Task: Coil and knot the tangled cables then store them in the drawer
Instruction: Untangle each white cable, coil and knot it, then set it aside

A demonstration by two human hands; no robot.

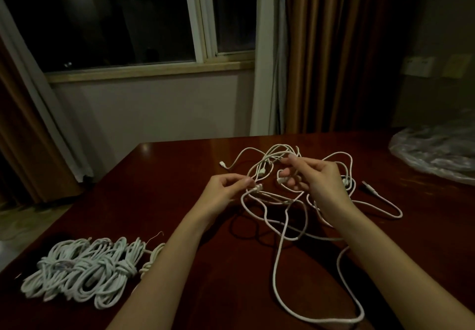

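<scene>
— Head view, item one?
— Tangled cables: thin white cords, matte, looping loosely over a dark red-brown polished table, far centre. One loop trails toward the near edge; a dark-tipped plug end lies to the right of the tangle.

— Hands?
— Left hand: fingers curled, thumb and forefinger pinching a white connector at the tangle's left side. Right hand: fingers bent and partly spread, strands threaded among them, fingertips gripping a cord with a second connector just beneath. Both hands are raised slightly above the tabletop.

— Item two?
— Coiled cables: several white bundles, each wound into an oval and cinched round its middle, lying side by side in a heap at the table's near left, well apart from the tangle.

— Containers?
— Clear plastic bag, crinkled and glossy, at the table's far right edge; contents cannot be made out.

— Surroundings?
— Window dark behind pale frames; brown curtain in vertical folds to its right.
</scene>
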